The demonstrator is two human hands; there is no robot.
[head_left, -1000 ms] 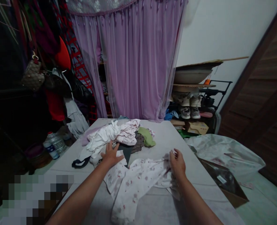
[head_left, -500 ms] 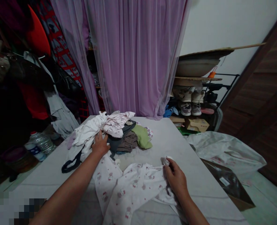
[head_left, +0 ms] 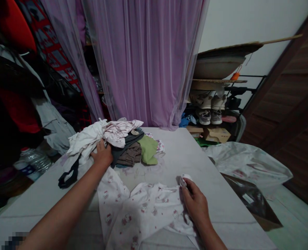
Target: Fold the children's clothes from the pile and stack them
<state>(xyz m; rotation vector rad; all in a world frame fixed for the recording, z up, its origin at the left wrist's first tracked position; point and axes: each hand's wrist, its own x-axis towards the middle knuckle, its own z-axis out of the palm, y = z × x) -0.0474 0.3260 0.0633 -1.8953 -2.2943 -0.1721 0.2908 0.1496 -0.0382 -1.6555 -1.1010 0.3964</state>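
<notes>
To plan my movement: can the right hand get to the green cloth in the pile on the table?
Probably yes: only tabletop lies between the right hand and the green cloth. But the hand is gripping the white printed garment, so it may need to let go first.

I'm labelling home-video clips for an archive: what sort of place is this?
Probably a bedroom in a home: a sheer lilac curtain, sneakers on a black metal rack, hanging garments, and a heap of clothes spread out in front.
</notes>
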